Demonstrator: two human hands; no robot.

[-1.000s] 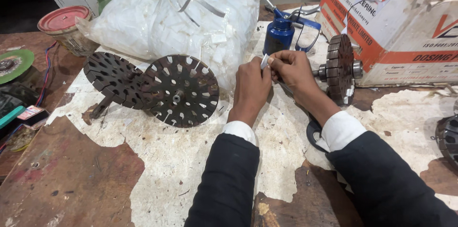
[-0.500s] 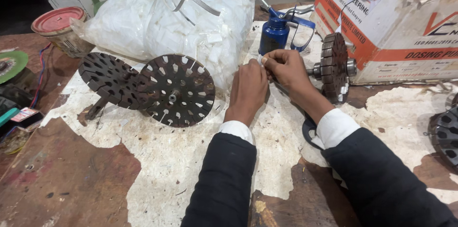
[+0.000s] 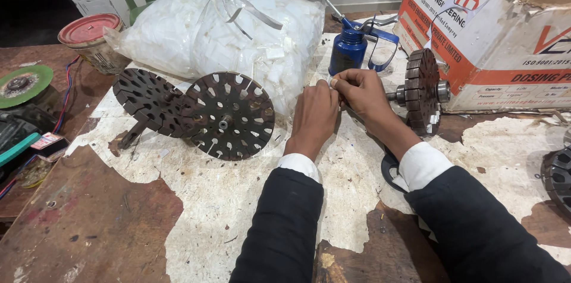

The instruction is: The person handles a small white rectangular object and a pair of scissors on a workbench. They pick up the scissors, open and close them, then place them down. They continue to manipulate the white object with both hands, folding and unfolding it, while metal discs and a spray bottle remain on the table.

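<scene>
left hand (image 3: 314, 113): fingers closed, pinching one end of a small white slip (image 3: 329, 82) at mid-desk.
right hand (image 3: 360, 90): fingers closed on the same slip, fingertips meeting the left's.
slip: held between both hands, just near of the blue oil can (image 3: 349, 50), right of the white bag of cut pieces (image 3: 208, 33).
nearby: slotted dark disc (image 3: 228, 115) left of the hands; rotor on a shaft (image 3: 421, 90) just right of the right hand; cardboard box (image 3: 493, 27) far right.
desk (image 3: 89, 223): worn wood with patchy white covering.
step: seemingly shaping or folding the slip.
next move: likely needs a steady two-handed pinch.
</scene>
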